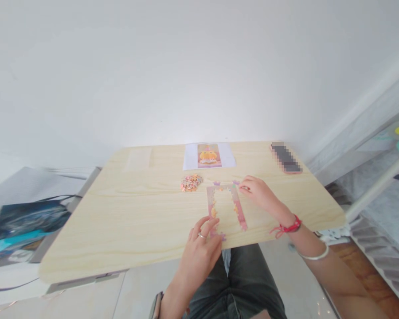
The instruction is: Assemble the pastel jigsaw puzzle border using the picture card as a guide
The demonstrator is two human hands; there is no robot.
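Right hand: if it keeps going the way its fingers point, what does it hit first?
The right hand points left across the top of the puzzle frame. First in line look to be the loose purple pieces at the frame's top edge, then the pile of pieces. Depth is uncertain.

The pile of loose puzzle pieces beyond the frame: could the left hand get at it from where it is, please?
Probably yes. The left hand rests at the puzzle frame's near corner, and only bare table lies between it and the pile.

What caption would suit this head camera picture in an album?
Two hands, left hand and right hand, work on a partly built jigsaw frame beside a pile of loose pieces.
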